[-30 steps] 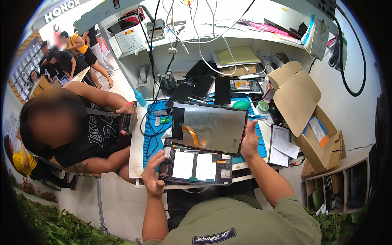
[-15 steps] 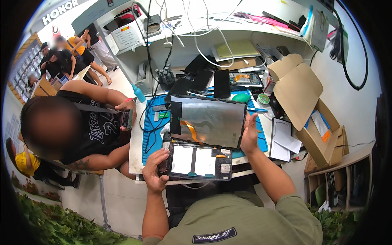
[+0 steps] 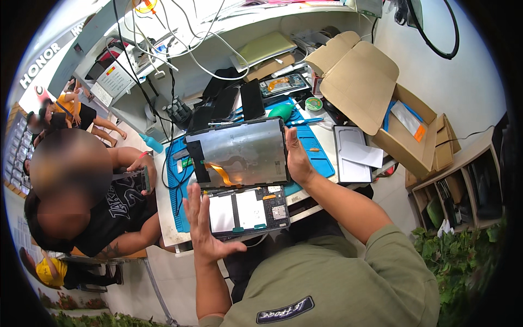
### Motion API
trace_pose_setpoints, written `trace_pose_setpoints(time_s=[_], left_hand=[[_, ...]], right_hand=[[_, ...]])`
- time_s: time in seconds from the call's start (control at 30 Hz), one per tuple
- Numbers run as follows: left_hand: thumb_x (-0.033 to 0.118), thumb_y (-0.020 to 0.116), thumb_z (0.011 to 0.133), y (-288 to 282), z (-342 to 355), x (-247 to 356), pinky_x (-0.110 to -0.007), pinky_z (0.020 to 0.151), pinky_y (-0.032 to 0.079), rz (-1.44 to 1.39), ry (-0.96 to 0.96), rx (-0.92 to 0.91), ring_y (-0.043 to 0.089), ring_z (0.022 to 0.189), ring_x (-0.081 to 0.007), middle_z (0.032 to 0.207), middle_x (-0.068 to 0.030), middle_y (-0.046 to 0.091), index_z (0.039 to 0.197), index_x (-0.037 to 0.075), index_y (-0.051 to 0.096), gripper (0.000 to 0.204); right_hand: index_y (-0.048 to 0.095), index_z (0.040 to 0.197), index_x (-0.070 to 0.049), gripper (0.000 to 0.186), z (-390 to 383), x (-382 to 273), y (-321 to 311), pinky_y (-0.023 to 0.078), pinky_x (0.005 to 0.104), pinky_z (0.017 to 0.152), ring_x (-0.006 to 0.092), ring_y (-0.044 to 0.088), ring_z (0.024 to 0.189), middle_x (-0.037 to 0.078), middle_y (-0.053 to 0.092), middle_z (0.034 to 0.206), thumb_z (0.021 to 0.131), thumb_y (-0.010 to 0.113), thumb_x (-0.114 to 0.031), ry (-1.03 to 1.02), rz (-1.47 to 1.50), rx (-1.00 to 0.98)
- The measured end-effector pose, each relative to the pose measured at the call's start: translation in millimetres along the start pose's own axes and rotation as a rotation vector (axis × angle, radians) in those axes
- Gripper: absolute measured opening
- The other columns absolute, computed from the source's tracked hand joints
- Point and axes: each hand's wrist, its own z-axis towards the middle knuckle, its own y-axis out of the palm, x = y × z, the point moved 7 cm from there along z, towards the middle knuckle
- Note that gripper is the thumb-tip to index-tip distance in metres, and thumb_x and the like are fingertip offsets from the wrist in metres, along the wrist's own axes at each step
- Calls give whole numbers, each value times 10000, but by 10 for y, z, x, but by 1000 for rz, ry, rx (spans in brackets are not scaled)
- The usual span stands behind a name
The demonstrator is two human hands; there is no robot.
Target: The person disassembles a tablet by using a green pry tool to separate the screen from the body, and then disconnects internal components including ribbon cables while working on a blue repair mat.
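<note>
My right hand (image 3: 299, 159) holds a tablet screen (image 3: 253, 151) by its right edge, thumb in front, the other fingers hidden behind it. The screen's grey metallic back faces me, with an orange flex cable (image 3: 220, 174) hanging near its lower left. Just below it lies the opened tablet body (image 3: 278, 211), showing two white battery panels and circuit parts along the right. My left hand (image 3: 204, 229) is raised by the body's left end, fingers stretched and thumb apart, with nothing in it. It hides that end of the body.
Beneath the tablet is a blue repair mat (image 3: 321, 155). Behind it are a green air blower (image 3: 281, 111) and a disassembled phone (image 3: 283, 84). An opened cardboard box (image 3: 417, 155) stands right. Cables (image 3: 218, 76) hang over the bench. A person (image 3: 117, 210) sits close on the left.
My left hand has come off the tablet body's left end, and its fingers are now raised and spread. My right hand keeps hold of the screen. The whole view has turned.
</note>
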Motion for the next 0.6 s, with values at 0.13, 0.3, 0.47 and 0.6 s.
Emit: trace_pose_setpoints(time_s=[0.13, 0.3, 0.47, 0.6], left_hand=[[1013, 630, 703, -83, -102, -352, -587, 1324, 146, -63, -137, 97, 288, 1635, -432, 1732, -258, 367, 1668, 28, 400, 1398], [1000, 583, 770, -142, -312, -675, -561, 1333, 163, -346, -264, 320, 313, 1617, -423, 1702, -308, 369, 1669, -37, 340, 1394], [985, 564, 807, -149, -363, -758, -555, 1337, 148, -463, -259, 345, 302, 1618, -445, 1688, -358, 349, 1680, -32, 316, 1363], [991, 548, 809, -170, -392, -788, -552, 1341, 139, -493, -274, 352, 295, 1621, -447, 1691, -364, 338, 1681, -27, 319, 1360]], right_hand=[[611, 1407, -23, 835, -14, -69, 6, 418, 322, 1150, 175, 570, 1281, 100, 660, 1357, 1115, 281, -732, 1, -51, 45], [587, 1452, -32, 840, 20, -4, 16, 410, 328, 1164, 182, 558, 1318, 101, 650, 1387, 1111, 283, -737, -24, -90, 2], [530, 1527, -46, 847, -23, -34, 44, 388, 341, 1204, 189, 536, 1376, 97, 606, 1469, 1106, 289, -740, 61, -32, 38], [500, 1553, -32, 871, -4, 35, 7, 373, 345, 1221, 192, 521, 1404, 102, 589, 1499, 1103, 283, -746, 42, -22, 19]])
